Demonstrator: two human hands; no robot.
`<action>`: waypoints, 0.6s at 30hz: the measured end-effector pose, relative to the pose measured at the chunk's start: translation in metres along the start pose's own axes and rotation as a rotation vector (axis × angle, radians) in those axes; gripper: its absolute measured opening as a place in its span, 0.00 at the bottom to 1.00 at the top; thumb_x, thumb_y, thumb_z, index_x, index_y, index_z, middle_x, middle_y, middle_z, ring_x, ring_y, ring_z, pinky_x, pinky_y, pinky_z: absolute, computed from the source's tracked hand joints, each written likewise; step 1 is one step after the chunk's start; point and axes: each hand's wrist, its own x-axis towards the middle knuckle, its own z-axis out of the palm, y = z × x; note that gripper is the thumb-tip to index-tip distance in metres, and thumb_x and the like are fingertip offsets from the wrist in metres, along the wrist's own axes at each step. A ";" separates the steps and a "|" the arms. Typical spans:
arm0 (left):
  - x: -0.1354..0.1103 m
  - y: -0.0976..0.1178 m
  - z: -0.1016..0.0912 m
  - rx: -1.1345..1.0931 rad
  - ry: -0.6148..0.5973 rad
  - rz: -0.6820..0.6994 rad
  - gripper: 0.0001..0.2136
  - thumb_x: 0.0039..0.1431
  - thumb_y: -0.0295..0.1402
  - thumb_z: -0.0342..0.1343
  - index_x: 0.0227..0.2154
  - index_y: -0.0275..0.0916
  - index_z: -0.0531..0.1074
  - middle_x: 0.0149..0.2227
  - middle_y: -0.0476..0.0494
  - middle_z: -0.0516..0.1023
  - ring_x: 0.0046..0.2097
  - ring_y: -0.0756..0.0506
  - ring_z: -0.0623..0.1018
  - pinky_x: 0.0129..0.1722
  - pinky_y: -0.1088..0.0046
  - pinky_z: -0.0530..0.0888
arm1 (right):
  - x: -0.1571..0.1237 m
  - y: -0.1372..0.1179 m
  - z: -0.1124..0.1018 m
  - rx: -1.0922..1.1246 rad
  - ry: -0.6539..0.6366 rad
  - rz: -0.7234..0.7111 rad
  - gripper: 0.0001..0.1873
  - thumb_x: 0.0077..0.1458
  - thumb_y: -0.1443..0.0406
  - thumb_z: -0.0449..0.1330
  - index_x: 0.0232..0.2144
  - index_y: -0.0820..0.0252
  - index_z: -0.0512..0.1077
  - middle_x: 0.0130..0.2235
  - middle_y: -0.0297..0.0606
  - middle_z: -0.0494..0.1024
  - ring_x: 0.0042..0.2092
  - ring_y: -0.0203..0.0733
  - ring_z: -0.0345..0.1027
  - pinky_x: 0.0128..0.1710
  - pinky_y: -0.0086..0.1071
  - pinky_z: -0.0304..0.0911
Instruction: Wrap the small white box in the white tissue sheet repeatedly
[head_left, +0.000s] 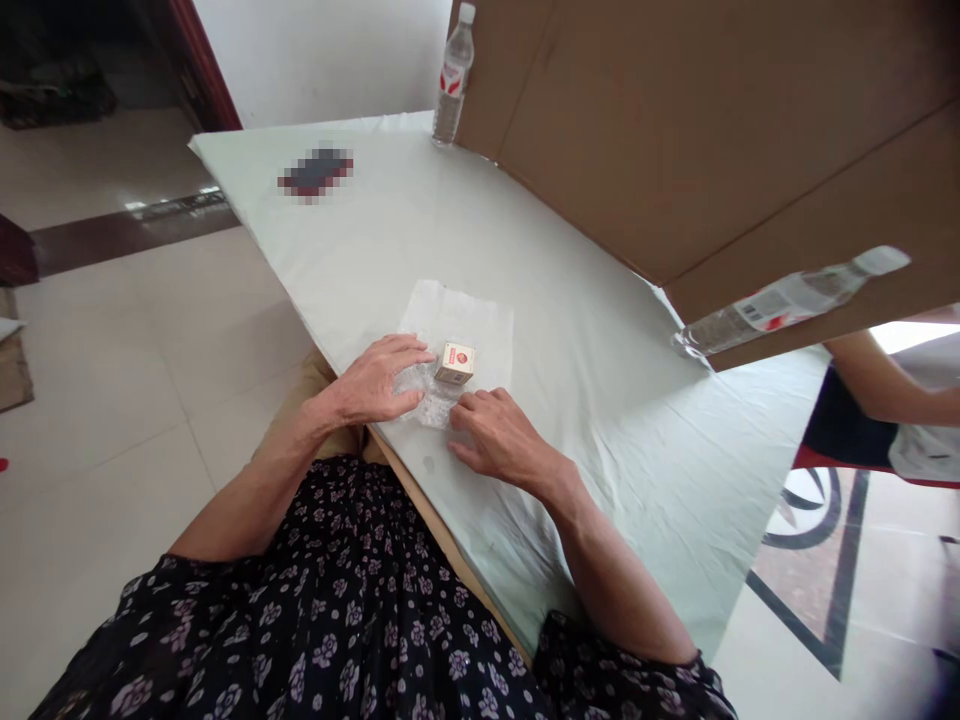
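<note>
A small cream box with a red print (454,363) sits on a whitish, translucent wrap sheet (480,310), which looks like bubble wrap and is crinkled at its near side. To the left of the box is my left hand (379,380), fingers stretched out and thumb apart, resting at the left edge of the wrap. My right hand (499,435) lies at the near right corner of the wrap, its fingers bent and the thumb apart from them. Neither hand is around the box.
A pale green cloth covers the table (585,430). A tall cardboard panel (675,130) stands along the far right side, with one water bottle (452,85) at its left and another bottle (787,305) nearer. A blurred dark object (315,173) lies far left. Another person's arm (885,385) shows beyond the panel.
</note>
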 end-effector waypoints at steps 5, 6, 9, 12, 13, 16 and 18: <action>0.000 0.003 -0.002 0.014 -0.011 -0.005 0.23 0.54 0.31 0.57 0.54 0.41 0.75 0.59 0.38 0.76 0.65 0.35 0.71 0.66 0.49 0.68 | 0.007 -0.002 0.009 -0.069 0.008 0.020 0.12 0.58 0.75 0.53 0.28 0.60 0.72 0.34 0.43 0.79 0.33 0.42 0.66 0.37 0.39 0.48; 0.000 0.004 -0.002 0.017 -0.016 -0.006 0.23 0.53 0.31 0.58 0.54 0.41 0.75 0.60 0.38 0.76 0.65 0.35 0.70 0.66 0.49 0.68 | 0.007 -0.001 0.010 -0.068 0.017 0.016 0.12 0.57 0.75 0.53 0.27 0.60 0.72 0.34 0.43 0.79 0.33 0.42 0.65 0.37 0.39 0.48; -0.001 0.006 -0.002 0.028 -0.021 -0.005 0.23 0.53 0.32 0.59 0.55 0.40 0.74 0.61 0.36 0.75 0.66 0.34 0.70 0.66 0.48 0.67 | 0.006 0.001 0.008 -0.056 0.051 0.003 0.11 0.56 0.75 0.52 0.27 0.60 0.71 0.33 0.42 0.78 0.32 0.42 0.64 0.37 0.39 0.49; -0.002 0.007 -0.001 0.041 -0.021 0.023 0.24 0.54 0.34 0.60 0.55 0.40 0.75 0.61 0.35 0.74 0.66 0.33 0.69 0.66 0.48 0.66 | 0.002 0.006 0.002 -0.033 0.094 0.005 0.10 0.55 0.75 0.52 0.28 0.59 0.70 0.32 0.42 0.78 0.33 0.42 0.65 0.39 0.38 0.50; -0.003 0.008 0.000 0.046 -0.021 0.034 0.24 0.54 0.35 0.61 0.55 0.40 0.75 0.61 0.35 0.74 0.66 0.33 0.69 0.66 0.48 0.66 | 0.001 0.007 0.000 -0.023 0.107 0.006 0.10 0.55 0.75 0.53 0.29 0.59 0.71 0.33 0.42 0.78 0.33 0.42 0.65 0.39 0.38 0.50; -0.004 0.010 0.000 0.055 -0.026 0.056 0.23 0.54 0.34 0.61 0.55 0.39 0.75 0.61 0.35 0.74 0.66 0.33 0.69 0.66 0.48 0.66 | -0.003 0.011 -0.004 0.006 0.145 0.006 0.09 0.56 0.74 0.52 0.30 0.60 0.71 0.33 0.42 0.79 0.34 0.43 0.67 0.41 0.38 0.52; -0.004 0.014 0.000 0.064 -0.032 0.062 0.23 0.54 0.34 0.61 0.55 0.40 0.75 0.61 0.35 0.74 0.66 0.33 0.69 0.67 0.49 0.66 | -0.004 0.012 -0.005 0.014 0.176 0.009 0.09 0.57 0.74 0.52 0.30 0.61 0.71 0.33 0.42 0.79 0.35 0.43 0.67 0.42 0.38 0.53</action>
